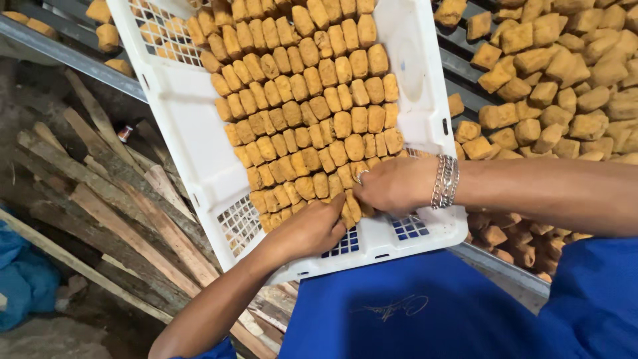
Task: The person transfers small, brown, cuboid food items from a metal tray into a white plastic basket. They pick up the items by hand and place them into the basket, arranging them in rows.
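A white plastic crate (199,133) lies tilted in front of me, filled with tight rows of golden-brown fried blocks (312,100). My left hand (307,229) rests at the near end of the rows, fingers curled on the last blocks. My right hand (392,185), with a ring and a silver chain bracelet (444,181) at the wrist, presses on the blocks next to it, fingertips pinching one. Both hands touch at the crate's near edge, where the lattice bottom (345,242) shows.
A loose heap of the same fried blocks (558,73) lies on a metal rack to the right. A metal rail (66,56) runs at upper left. Rough wooden planks (119,213) are piled on the floor at left, with blue cloth (23,279) beside them.
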